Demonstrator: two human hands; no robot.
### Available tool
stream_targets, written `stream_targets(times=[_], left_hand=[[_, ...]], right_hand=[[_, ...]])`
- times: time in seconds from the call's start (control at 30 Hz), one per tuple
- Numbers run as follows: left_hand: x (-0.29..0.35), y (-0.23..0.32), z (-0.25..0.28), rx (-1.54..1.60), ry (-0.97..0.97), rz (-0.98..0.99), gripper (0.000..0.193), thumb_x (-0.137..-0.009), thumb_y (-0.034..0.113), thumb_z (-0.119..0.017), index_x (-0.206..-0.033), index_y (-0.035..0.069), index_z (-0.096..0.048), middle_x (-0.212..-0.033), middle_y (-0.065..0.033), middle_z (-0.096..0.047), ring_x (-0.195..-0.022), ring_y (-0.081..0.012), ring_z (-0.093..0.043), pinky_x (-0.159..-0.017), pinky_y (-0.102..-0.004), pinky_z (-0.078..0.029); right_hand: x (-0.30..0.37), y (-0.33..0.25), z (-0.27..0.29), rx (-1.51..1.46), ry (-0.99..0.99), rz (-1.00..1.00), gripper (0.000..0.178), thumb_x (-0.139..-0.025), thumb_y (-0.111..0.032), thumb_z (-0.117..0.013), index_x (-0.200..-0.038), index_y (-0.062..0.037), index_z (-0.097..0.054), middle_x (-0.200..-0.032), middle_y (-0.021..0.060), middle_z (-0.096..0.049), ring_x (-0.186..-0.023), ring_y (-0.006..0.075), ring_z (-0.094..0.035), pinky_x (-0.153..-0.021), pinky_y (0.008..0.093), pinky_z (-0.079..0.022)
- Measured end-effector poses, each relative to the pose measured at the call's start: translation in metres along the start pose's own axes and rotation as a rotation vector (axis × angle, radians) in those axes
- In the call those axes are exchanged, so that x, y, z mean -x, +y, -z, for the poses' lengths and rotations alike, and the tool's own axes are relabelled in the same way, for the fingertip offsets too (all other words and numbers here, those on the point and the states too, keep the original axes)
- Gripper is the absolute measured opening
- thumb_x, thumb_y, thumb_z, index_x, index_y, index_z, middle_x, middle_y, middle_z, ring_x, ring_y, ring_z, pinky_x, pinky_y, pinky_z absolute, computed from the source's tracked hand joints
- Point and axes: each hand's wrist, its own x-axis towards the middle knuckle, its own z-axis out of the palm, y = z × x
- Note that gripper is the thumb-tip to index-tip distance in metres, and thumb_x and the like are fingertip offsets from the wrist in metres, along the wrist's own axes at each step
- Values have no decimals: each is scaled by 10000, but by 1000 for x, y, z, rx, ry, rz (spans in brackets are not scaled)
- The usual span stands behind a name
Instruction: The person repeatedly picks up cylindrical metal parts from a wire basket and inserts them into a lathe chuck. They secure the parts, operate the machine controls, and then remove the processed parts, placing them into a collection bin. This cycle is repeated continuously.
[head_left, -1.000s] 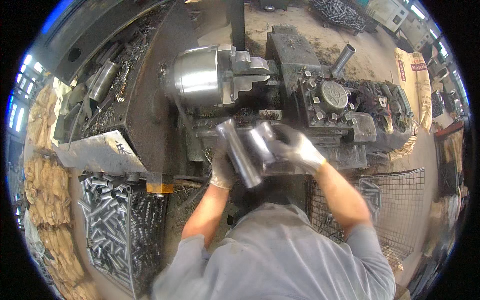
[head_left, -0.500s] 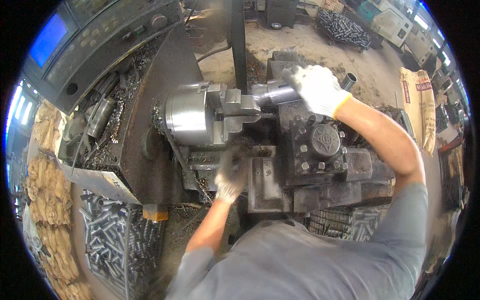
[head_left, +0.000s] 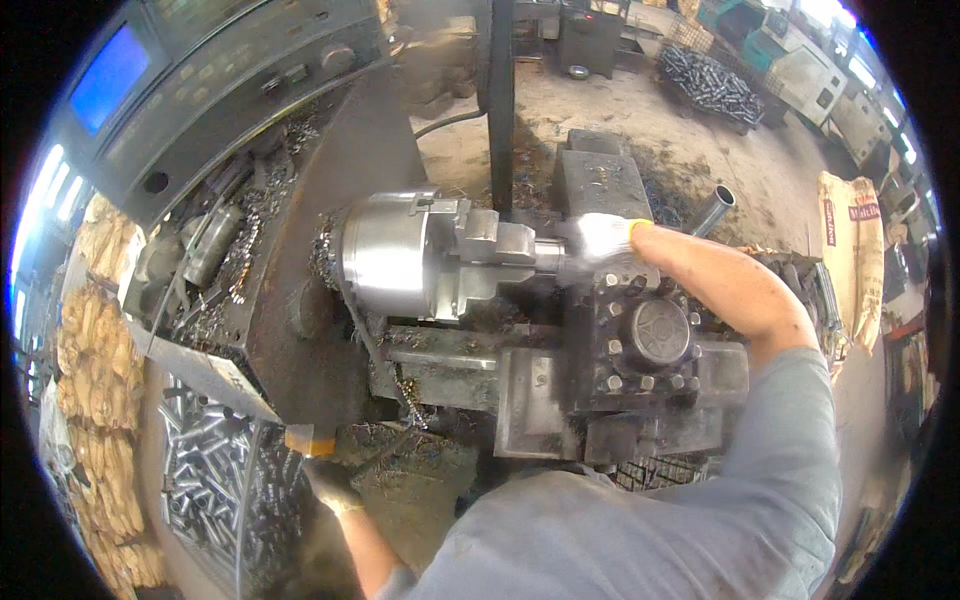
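My right hand [head_left: 603, 237], in a white knitted glove, closes round the outer end of a short shiny metal tube [head_left: 547, 254]. The tube's other end sits between the stepped jaws [head_left: 497, 243] of the lathe chuck [head_left: 388, 258]. Just right of and below that hand stands the tool post [head_left: 658, 332], ringed with bolts. Low on the left, my gloved left hand [head_left: 332, 487] is beside an orange block [head_left: 310, 441] under the machine's corner, close to a heap of metal tubes [head_left: 205, 475]. Its fingers are dark and blurred.
Another tube [head_left: 714, 208] stands tilted behind my right forearm. Metal shavings [head_left: 240, 260] litter the machine's ledge below the control panel [head_left: 215, 90]. Stacked tan sacks [head_left: 100, 370] line the left side. A cart of metal parts [head_left: 708, 84] stands far right.
My right hand has brought the tube down and left, from above the jaws into line with the chuck. My left hand has moved from under the chuck down and left to the orange block.
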Motion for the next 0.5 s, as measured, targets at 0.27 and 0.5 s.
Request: stream_targets(times=[0.27,0.5], left_hand=[[-25,24,22,-204,-277,-6,397,-1102,423,-491,-1063,63,-655,-818,-8,-602,-579,-94,-500,-526,-311,-438],[-15,9,9,-407,28,-393,446,-1061,344,-563,-1231,-60,-643,-1090,-192,-683,-980,-320,-629,-918,-450,-497]], right_hand=[[-21,-23,-4,-155,120,124,877,-709,-386,-864,-1462,-35,-583,-1229,218,-754,-1138,343,-726,-967,415,-582],[83,-39,28,-58,648,-25,602,-872,-394,-739,-1379,-78,-663,-1250,230,-740,-1162,408,-711,-993,439,-559]])
